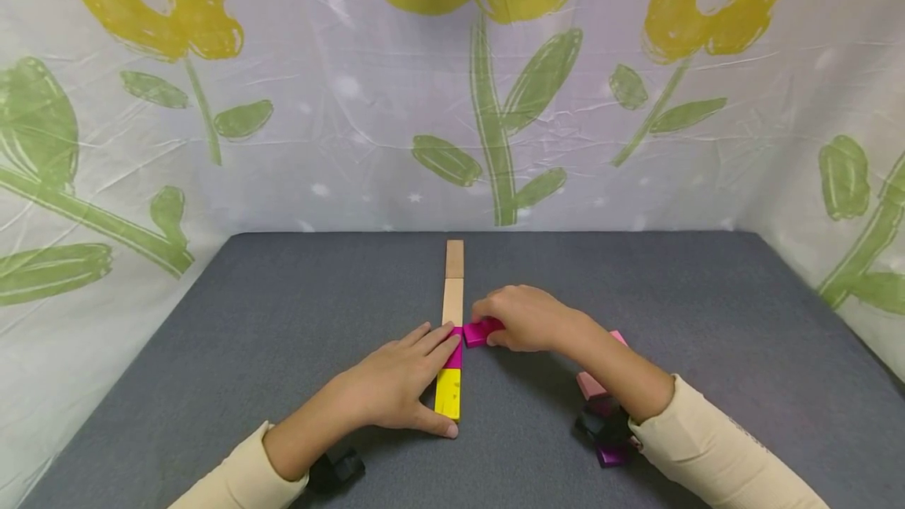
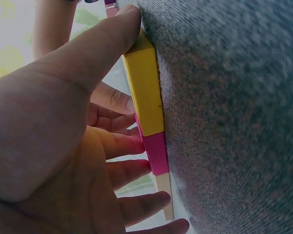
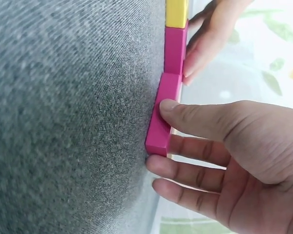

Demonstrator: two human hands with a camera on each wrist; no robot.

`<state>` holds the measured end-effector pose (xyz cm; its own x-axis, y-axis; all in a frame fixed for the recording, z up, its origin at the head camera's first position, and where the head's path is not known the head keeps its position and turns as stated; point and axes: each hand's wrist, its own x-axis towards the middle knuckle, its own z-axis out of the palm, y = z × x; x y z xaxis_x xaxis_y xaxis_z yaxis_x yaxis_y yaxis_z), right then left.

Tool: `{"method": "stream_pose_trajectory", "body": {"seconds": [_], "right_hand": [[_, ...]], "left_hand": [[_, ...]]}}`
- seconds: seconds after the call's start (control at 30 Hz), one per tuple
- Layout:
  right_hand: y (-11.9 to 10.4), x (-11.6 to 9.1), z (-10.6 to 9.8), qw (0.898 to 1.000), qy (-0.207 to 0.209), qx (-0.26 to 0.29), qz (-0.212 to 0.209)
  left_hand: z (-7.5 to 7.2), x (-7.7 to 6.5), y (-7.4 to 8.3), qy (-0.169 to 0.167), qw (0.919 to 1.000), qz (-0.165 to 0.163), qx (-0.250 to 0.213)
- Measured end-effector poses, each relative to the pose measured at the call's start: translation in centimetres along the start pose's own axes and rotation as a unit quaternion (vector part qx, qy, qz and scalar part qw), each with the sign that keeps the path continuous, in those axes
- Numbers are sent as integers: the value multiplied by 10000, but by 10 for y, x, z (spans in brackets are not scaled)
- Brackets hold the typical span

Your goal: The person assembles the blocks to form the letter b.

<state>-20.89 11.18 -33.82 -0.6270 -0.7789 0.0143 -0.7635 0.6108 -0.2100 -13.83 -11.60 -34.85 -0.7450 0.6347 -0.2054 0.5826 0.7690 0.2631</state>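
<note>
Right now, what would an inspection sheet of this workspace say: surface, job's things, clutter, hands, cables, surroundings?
Surface: gray table.
Job's things: two wooden blocks, a magenta block and a yellow block in line; second magenta block beside them.
Clutter: pink block and purple block, partly hidden near the right arm.
Hands: left hand touches the lined-up magenta block; right hand pinches the second.
Cables: nothing seen.
Surroundings: flower-print cloth behind and at both sides.

From here the light looks soft, with faint shadow at six o'clock from the right hand (image 1: pixel 529 319), though the left wrist view is dim, bleached at ten o'clock, blurred at three.
</note>
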Motion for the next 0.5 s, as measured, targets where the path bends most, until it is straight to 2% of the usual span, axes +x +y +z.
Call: {"method": "stream_pose_trajectory", "body": {"seconds": [0.5], "right_hand": [[0,0,1,9999,135,-17,-12]], "left_hand": [[-1,0,1,-35,10000,4,16]]}}
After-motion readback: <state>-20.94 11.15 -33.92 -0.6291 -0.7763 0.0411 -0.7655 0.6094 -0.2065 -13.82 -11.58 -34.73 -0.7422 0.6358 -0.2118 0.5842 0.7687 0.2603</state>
